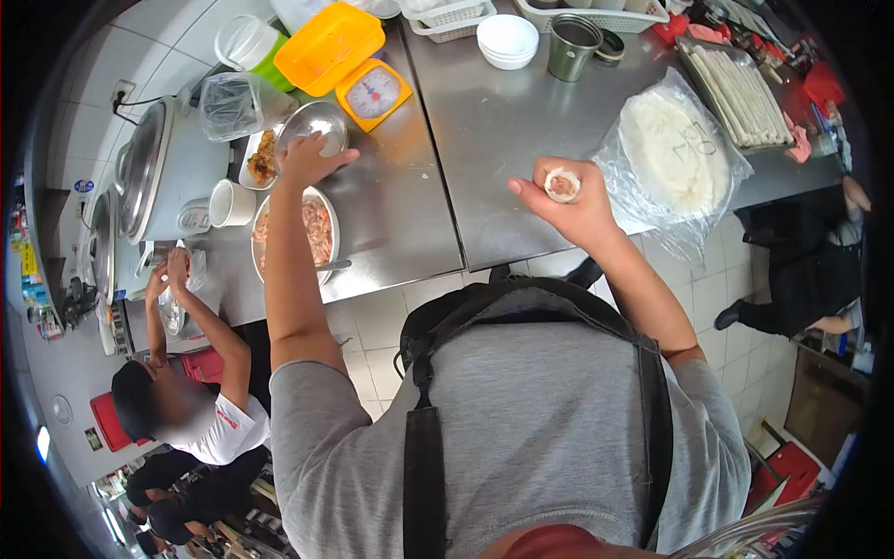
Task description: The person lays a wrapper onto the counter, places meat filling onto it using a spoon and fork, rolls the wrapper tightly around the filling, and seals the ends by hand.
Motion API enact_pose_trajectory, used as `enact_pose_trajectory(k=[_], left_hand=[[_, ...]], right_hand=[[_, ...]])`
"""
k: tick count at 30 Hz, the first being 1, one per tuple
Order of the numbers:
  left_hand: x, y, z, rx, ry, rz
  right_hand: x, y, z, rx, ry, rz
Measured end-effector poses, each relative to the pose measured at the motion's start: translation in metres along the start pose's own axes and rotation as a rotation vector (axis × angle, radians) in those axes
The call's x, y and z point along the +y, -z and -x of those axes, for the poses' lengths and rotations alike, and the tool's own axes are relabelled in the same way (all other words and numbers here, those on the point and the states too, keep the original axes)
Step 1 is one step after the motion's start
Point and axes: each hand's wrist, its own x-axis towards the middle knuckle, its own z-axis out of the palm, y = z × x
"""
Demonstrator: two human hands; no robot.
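My right hand [582,200] is closed around a dumpling [562,184], an open-topped white wrapper with pinkish meat filling, held above the steel table. My left hand [312,160] stretches forward with its fingers apart, over the edge of a shiny metal bowl [328,119]; whether it touches the bowl I cannot tell. Below that wrist sits a white oval dish [337,228] of chopped meat filling, partly hidden by my forearm, with a metal utensil handle [333,265] sticking out. Right of my right hand lies a clear plastic bag [684,154] holding a stack of round white wrappers.
A yellow scale [399,104] with an orange tub [331,47] stands at the back left. White bowls [507,42] and a metal cup [573,48] are at the back. A tray [740,93] holds long white rolls. A co-worker [182,401] works at the left.
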Motion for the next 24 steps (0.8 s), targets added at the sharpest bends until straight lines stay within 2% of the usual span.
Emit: enact_pose_trajectory(k=[3, 6, 7, 10, 12, 14, 16, 19, 22, 24], left_hand=[[-0.007, -0.017, -0.004, -0.125, 0.039, -0.056], [-0.001, -0.008, 0.015, 0.049, -0.019, -0.076], [0.013, 0.005, 0.033, 0.23, 0.001, -0.146], [0.064, 0.044, 0.087, 0.531, -0.312, 0.322], [0.123, 0.074, 0.13, 0.641, -0.596, 0.514], [0.169, 0.084, 0.162, 0.666, -0.794, 0.659], [0.199, 0.086, 0.174, 0.684, -0.962, 0.612], [0.229, 0.082, 0.177, 0.802, -1.03, 0.457], [0.234, 0.071, 0.174, 0.834, -1.026, 0.422], [0.233, 0.068, 0.175, 0.778, -0.988, 0.567]], right_hand=[[-0.005, -0.005, 0.0, -0.02, -0.023, 0.01], [-0.006, -0.007, -0.002, -0.033, -0.018, 0.024], [-0.005, -0.008, -0.003, -0.034, -0.02, 0.027], [-0.003, -0.013, -0.004, -0.027, -0.006, 0.008], [-0.002, -0.017, -0.006, -0.043, -0.018, -0.002], [-0.002, -0.019, -0.007, -0.052, -0.012, -0.013], [-0.004, -0.021, -0.008, -0.055, 0.01, -0.03], [0.01, -0.03, -0.01, 0.032, 0.195, -0.065], [0.013, -0.025, -0.011, -0.024, 0.153, 0.078], [0.005, -0.025, -0.008, -0.012, 0.156, 0.009]])
